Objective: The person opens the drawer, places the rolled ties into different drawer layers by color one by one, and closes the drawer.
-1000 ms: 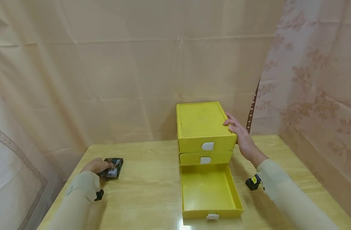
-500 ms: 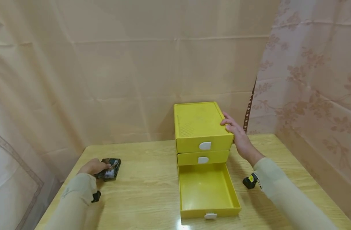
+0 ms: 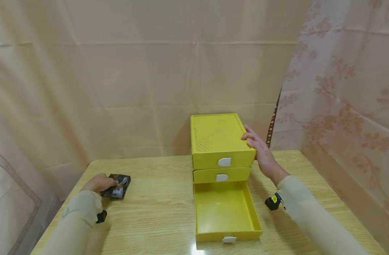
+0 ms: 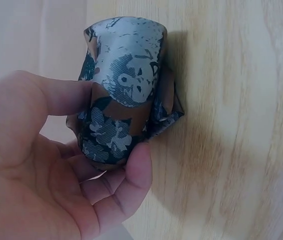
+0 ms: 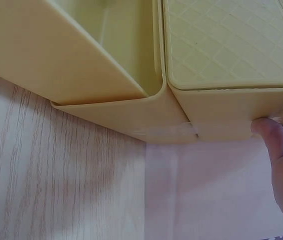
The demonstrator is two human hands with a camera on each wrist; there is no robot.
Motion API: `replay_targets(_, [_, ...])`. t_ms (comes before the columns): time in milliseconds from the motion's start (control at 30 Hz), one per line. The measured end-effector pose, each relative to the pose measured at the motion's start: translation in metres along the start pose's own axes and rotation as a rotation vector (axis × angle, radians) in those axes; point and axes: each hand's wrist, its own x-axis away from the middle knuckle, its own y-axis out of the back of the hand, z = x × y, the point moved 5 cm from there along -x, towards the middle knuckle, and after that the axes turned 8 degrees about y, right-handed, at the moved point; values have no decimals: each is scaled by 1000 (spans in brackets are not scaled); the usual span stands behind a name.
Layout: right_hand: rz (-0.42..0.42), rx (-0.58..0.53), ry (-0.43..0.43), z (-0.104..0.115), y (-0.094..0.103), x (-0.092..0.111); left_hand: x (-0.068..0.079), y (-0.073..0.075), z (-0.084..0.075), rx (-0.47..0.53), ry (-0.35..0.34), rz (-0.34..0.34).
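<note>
In the head view, my left hand (image 3: 97,183) is at the left side of the table, pinching a folded patterned cloth (image 3: 119,187). The left wrist view shows this cloth (image 4: 116,95) as a dark, brown and silver bundle with flower shapes, thumb on one side and fingers curled under it. A yellow drawer unit (image 3: 218,132) stands right of centre; its lowest drawer (image 3: 226,209) is pulled out and bare inside. My right hand (image 3: 264,156) rests against the unit's right side, fingertips over the top edge. The right wrist view shows the thumb (image 5: 271,135) touching the side wall.
The two upper drawers are pushed in, each with a white tab handle (image 3: 224,162). The pulled-out drawer reaches close to the near part of the wooden table (image 3: 153,212). A beige curtain (image 3: 134,88) hangs behind, and a flowered curtain (image 3: 344,106) hangs at the right.
The whole head view has shifted slightly, so everything appears a little further left. Both hands keep their places: the left on the cloth, the right against the drawer unit.
</note>
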Motion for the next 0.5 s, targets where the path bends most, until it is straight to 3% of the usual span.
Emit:
replay_targets(367, [-1, -6, -16, -4, 0, 0, -5, -14, 6, 183, -30, 33])
replay_targets(500, [2, 0, -21, -6, -2, -1, 5, -12, 4, 246, -54, 40])
